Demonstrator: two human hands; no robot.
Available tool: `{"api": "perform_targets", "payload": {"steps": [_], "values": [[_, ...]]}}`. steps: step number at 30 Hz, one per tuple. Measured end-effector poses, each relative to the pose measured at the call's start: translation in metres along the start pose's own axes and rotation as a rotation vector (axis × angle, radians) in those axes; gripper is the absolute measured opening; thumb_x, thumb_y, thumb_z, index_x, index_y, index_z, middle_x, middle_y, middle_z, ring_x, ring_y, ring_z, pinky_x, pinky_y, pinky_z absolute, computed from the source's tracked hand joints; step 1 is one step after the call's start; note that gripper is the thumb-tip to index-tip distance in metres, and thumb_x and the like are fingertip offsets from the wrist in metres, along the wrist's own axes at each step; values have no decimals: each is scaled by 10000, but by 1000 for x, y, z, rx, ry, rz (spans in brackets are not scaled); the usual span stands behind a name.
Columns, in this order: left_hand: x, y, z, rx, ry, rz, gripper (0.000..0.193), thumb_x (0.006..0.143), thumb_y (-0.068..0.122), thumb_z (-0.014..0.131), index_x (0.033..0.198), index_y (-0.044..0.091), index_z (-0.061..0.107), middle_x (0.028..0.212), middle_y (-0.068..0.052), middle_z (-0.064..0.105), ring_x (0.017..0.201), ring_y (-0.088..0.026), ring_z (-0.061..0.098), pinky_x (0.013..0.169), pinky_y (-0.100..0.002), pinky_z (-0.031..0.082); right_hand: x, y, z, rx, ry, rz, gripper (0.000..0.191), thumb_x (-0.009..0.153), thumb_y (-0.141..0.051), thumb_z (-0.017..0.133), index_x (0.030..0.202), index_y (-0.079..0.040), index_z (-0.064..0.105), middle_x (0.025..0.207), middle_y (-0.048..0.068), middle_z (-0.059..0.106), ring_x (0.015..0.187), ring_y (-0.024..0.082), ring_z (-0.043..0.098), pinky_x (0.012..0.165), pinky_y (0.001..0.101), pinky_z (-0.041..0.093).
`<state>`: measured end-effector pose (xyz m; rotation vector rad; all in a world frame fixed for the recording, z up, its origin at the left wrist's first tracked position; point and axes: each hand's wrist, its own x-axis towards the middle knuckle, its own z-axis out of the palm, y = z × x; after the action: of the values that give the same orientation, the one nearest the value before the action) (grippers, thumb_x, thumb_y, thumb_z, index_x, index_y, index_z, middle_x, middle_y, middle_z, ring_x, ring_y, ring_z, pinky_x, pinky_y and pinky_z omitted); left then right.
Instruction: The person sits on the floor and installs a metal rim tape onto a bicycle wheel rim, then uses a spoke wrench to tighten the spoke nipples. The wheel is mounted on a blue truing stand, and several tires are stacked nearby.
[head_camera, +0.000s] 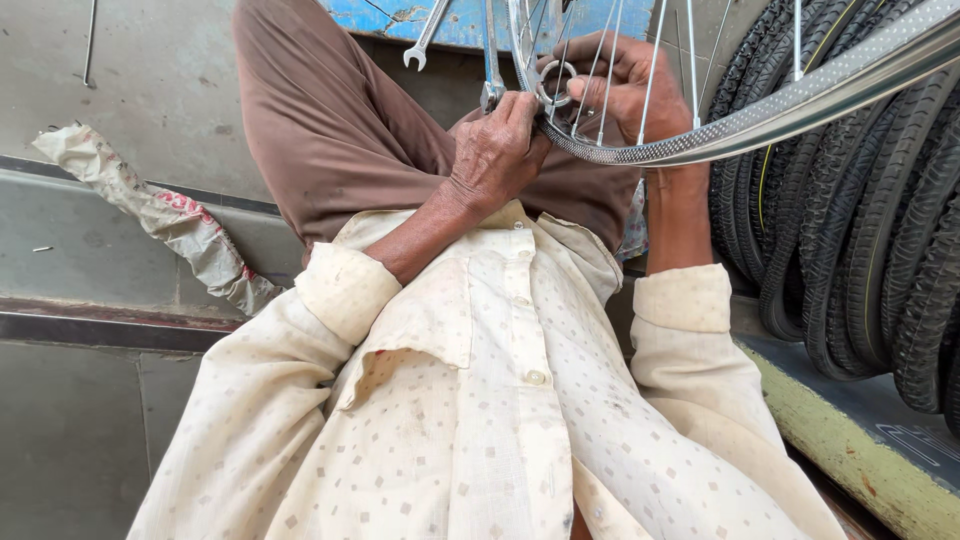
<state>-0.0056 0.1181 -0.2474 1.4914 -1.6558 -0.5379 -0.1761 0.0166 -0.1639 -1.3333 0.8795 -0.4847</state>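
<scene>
A silver bicycle wheel rim (800, 105) with thin spokes (650, 70) arcs across the upper right, resting over my lap. My left hand (495, 150) is closed on the rim's near edge, fingers pinching at a spoke end. My right hand (625, 85) reaches through the spokes and grips a small round metal spoke tool (555, 85) against the rim. I wear a cream dotted shirt and brown trousers (330, 130).
A row of black bicycle tyres (860, 230) stands at the right on a green-edged ledge (850, 440). Wrenches (430, 35) hang by a blue board at the top. A crumpled paper wrap (170, 220) lies on the grey concrete step at the left.
</scene>
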Motion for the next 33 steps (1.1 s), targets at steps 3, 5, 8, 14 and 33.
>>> {"api": "perform_targets", "payload": {"steps": [3, 5, 8, 14, 33], "values": [[1, 2, -1, -10, -11, 2, 343, 835, 157, 795, 1086, 91, 570, 974, -65, 619, 786, -277, 690, 657, -392, 564, -3, -1, 2, 139, 3, 23, 390, 1019, -150, 738, 1319, 74, 632, 1211, 177, 741, 1059, 206, 753, 960, 332, 649], [2, 2, -1, -10, 11, 5, 378, 817, 186, 818, 1079, 76, 568, 967, -71, 619, 777, -286, 686, 636, -390, 554, -2, -1, 1, 167, -7, 34, 384, 1034, -156, 713, 1329, 74, 631, 1214, 180, 741, 1061, 205, 756, 958, 331, 649], [2, 3, -1, -18, 7, -5, 376, 813, 182, 825, 1051, 71, 556, 944, -71, 610, 772, -286, 685, 639, -386, 556, -2, 0, -3, 130, -6, 57, 380, 1048, -164, 705, 1337, 72, 632, 1215, 177, 741, 1069, 199, 753, 954, 326, 649], [1, 3, -1, -6, 33, 27, 364, 804, 179, 833, 1012, 75, 553, 938, -70, 611, 771, -289, 679, 660, -391, 560, 3, 12, -7, 262, -75, -25, 339, 998, -157, 745, 1253, 37, 633, 1237, 169, 732, 1092, 207, 751, 926, 329, 648], [14, 32, -13, -104, 16, 81, 421, 838, 72, 790, 1197, 54, 571, 1080, -105, 646, 934, -306, 693, 805, -407, 566, -15, -1, 28, -2, 293, 14, 331, 1092, -336, 592, 1059, -24, 694, 906, -26, 631, 848, 54, 558, 776, 220, 467]]}}
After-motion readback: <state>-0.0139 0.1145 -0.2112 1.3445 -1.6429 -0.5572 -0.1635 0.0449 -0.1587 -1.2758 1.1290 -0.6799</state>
